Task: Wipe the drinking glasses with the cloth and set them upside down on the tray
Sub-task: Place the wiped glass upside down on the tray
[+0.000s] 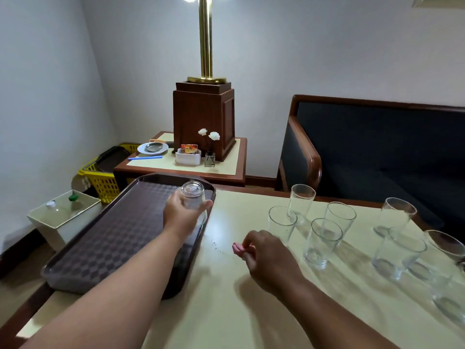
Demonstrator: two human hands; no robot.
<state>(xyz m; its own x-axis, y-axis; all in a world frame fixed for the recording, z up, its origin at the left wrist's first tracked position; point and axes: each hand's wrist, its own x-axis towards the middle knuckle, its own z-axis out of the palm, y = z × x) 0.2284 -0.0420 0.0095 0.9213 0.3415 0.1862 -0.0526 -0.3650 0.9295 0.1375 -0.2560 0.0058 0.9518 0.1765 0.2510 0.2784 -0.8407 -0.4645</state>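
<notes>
Left hand (180, 212) wraps around the glass (192, 195), fingers and thumb curled on its side. The glass is upside down, base up, mouth down, long axis near vertical with a slight lean. It's over the tray (113, 235), at the far right corner; whether the rim touches, can't tell. Right hand (266, 255) hovers over the table (226, 298), fingers pinching a pink cloth (237, 248). More glasses (319, 245) stand upright at right.

cream table (216, 311) carries a brown tray (113, 235) left, upright glasses (323, 241) right.
</notes>
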